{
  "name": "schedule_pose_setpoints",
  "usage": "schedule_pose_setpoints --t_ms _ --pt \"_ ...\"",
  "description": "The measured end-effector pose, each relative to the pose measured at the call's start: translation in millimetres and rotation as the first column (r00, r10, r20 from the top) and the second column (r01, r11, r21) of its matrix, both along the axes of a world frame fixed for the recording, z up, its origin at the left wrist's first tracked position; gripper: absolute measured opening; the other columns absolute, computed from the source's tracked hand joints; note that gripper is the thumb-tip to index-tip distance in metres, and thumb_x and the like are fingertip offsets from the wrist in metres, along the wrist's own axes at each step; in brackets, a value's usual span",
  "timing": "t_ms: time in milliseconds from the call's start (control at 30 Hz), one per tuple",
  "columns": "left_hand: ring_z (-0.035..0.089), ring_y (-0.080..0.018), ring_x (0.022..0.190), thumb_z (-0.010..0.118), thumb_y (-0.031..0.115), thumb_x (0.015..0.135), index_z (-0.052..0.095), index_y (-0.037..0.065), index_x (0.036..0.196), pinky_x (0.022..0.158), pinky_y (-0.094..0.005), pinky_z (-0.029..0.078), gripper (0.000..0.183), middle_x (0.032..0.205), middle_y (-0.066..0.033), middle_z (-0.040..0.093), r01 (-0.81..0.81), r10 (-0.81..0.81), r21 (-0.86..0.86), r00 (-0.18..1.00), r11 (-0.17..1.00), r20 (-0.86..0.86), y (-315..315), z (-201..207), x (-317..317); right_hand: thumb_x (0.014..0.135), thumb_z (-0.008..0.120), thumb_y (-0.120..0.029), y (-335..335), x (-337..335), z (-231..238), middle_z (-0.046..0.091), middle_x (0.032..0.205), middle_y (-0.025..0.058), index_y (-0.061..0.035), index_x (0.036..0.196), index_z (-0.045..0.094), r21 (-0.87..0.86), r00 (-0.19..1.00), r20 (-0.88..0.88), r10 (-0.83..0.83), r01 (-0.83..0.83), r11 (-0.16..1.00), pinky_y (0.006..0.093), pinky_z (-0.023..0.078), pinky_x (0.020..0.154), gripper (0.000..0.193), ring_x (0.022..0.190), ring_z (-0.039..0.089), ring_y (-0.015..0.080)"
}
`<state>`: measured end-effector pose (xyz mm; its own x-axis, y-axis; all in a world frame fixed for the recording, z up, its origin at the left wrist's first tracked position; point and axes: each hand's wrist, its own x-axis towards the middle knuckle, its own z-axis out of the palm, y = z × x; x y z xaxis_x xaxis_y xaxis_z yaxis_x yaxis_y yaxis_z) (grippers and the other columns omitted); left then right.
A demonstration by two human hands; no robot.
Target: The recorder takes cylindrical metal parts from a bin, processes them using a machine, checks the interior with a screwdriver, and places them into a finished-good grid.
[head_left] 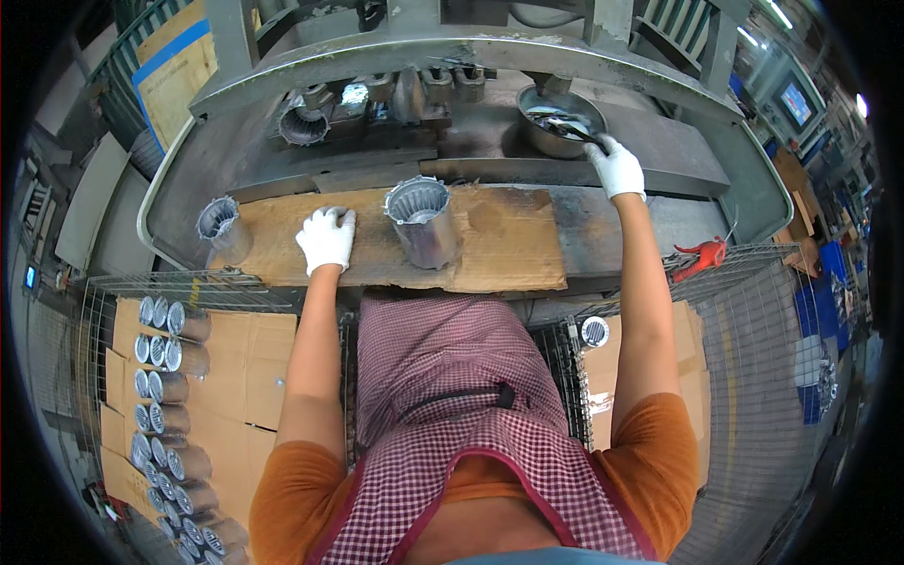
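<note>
My left hand (326,238), in a white glove, rests on a flat cardboard sheet (513,254) with its fingers curled in; I see nothing in it. Beside it, to the right, a grey metal cylinder (424,235) with a ribbed, jagged open top stands upright on the cardboard. A similar cylinder (231,240) stands at the left end of the sheet. My right hand (618,168), also gloved in white, reaches forward to a round metal pot (556,143). It grips a black-handled tool (586,135) whose far end lies in the pot among shiny grey contents.
A machine beam (471,49) crosses above the bench, with another ribbed cylinder (303,125) under it. Wire baskets flank me: several metal cylinders (169,386) lie in the left one, one can-like part (595,331) in the right. A red trigger-handled tool (702,257) hangs at the right edge.
</note>
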<state>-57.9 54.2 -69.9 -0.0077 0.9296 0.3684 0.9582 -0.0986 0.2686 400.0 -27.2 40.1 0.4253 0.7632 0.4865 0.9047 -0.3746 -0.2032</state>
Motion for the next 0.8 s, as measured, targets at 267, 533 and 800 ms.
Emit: schedule_pose_setpoints --t_ms 267,533,800 --pt "0.057 -0.0286 0.106 0.056 0.046 0.087 0.071 0.018 0.098 0.090 -0.0448 0.043 0.034 0.111 -0.0057 0.065 -0.013 0.013 0.043 1.000 0.999 -0.003 2 -5 -3 0.088 0.064 -0.032 -2 -58 -30 0.068 0.107 0.0159 -0.0067 0.115 0.066 0.446 0.877 -0.307 0.370 -0.211 0.870 0.0348 0.048 0.088 0.037 0.100 0.065 0.0292" --pt "0.056 -0.0285 0.108 0.054 0.045 0.088 0.070 0.018 0.102 0.092 -0.0452 0.040 0.034 0.114 -0.0060 0.064 0.011 -0.011 0.010 0.999 1.000 0.046 1 -4 -5 0.087 0.065 -0.024 42 -152 31 0.068 0.102 0.0170 -0.0031 0.110 0.067 0.488 0.714 -0.090 0.695 -0.576 0.655 0.0349 0.049 0.085 0.031 0.094 0.065 0.0296" --pt "0.056 -0.0289 0.109 0.053 0.045 0.090 0.070 0.017 0.102 0.094 -0.0446 0.040 0.035 0.113 -0.0072 0.065 -0.001 0.003 -0.020 0.994 1.000 0.107 4 -3 -11 0.085 0.057 -0.043 123 -167 59 0.065 0.090 0.0246 -0.0027 0.088 0.069 0.341 0.856 -0.150 0.495 -0.425 0.838 0.0440 0.050 0.079 0.042 0.088 0.063 0.0407"
